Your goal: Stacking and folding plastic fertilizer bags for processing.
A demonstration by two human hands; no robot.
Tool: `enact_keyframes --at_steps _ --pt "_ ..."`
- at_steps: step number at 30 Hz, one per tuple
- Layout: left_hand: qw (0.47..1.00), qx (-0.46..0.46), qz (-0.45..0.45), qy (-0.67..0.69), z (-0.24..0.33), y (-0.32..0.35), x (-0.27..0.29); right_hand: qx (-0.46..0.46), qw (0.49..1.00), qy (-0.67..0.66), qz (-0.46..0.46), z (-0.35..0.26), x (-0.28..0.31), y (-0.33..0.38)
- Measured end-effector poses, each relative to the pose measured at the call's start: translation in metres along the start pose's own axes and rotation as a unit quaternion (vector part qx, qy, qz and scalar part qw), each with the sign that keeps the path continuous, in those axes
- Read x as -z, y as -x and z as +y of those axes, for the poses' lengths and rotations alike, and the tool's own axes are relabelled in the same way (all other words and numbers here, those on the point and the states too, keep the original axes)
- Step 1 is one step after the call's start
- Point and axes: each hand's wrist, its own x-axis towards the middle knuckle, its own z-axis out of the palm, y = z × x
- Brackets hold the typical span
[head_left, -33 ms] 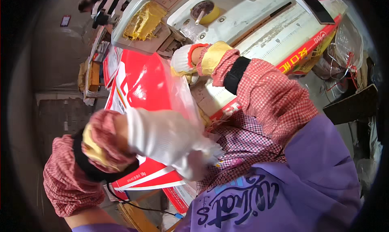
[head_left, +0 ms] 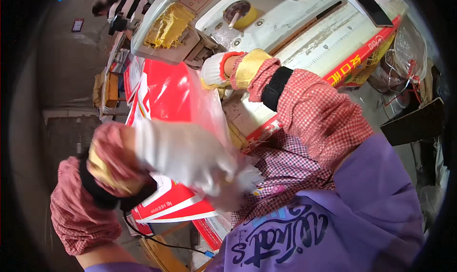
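My left hand (head_left: 185, 155), in a white knit glove, is smeared by motion over a glossy red and white printed sack (head_left: 166, 93). Its fingers look curled around whitish clear plastic film (head_left: 251, 178), which shows beyond the fingertips. More of this film runs up along the sack's right side. My right hand (head_left: 214, 71), in a white glove with a red cuff and yellowish underside, is at the sack's upper edge, beside the metal parts of a pale machine (head_left: 202, 48). Its fingers are hidden, so their grip cannot be seen.
A tape roll (head_left: 240, 14) lies on the machine's base, with a yellow cloth (head_left: 171, 25) on the machine's left part. A phone (head_left: 370, 8) rests at the far right. Below the sack runs a black cable (head_left: 162, 243). A clear plastic bag (head_left: 409, 58) hangs at the right.
My left hand has shifted slightly left and up, and the film beside it has moved a little. My right hand stays in nearly the same place.
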Motion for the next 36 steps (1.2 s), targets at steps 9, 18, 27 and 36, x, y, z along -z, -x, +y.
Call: enact_keyframes --at_steps 9,18,27,36 --pt "0.831 0.522 -0.163 -0.100 0.039 0.038 -0.032 -0.169 0.984 -0.058 0.022 -0.031 0.009 0.008" --pt "0.761 0.315 0.510 0.249 0.031 0.065 -0.068 -0.212 0.973 -0.080 -0.053 -0.047 0.017 0.014" --pt "0.905 0.302 -0.045 -0.296 0.061 -0.054 -0.126 -0.274 0.947 -0.019 -0.169 -0.116 -0.015 0.011" --pt "0.920 0.272 -0.020 -0.282 0.070 -0.049 -0.060 -0.419 0.881 -0.094 0.197 -0.184 -0.022 0.094"
